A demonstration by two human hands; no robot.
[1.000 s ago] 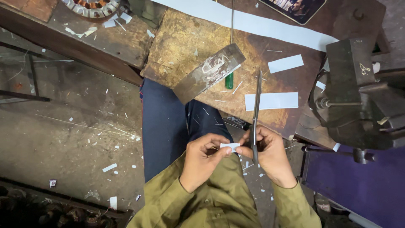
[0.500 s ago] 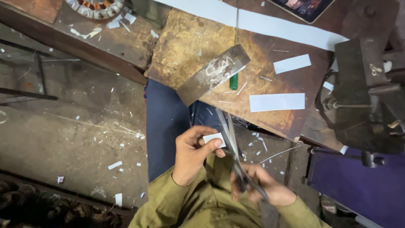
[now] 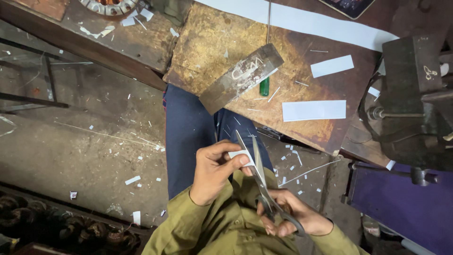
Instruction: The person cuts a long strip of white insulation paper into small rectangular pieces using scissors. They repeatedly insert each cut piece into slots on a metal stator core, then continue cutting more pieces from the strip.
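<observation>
Left hand pinches a small white paper piece between thumb and fingertips, held over the lap just off the workbench's near edge. Right hand is closed through the handle loops of the scissors, blades parted in a narrow V, tips pointing up toward the bench, paper sitting right at the blades. A second ago both hands sat close together, with the scissors upright between them. Now the right hand has dropped back toward the body, the scissors are tilted, and the left hand has turned the piece toward the blades; looks like a cut is being lined up or trimmed, not finished.

Around: rusty workbench carries a metal block hanging over its near edge, a green-handled screwdriver just behind it, two cut white strips toward the right side, and a long white sheet along the far edge. Heavy vise at the right edge. Motor stator at the far left corner, partly cut off. Paper scraps litter the floor. Blue trouser legs lie under the hands. Nothing blocks the blades; the block overhangs close by, just beyond the scissor tips.
</observation>
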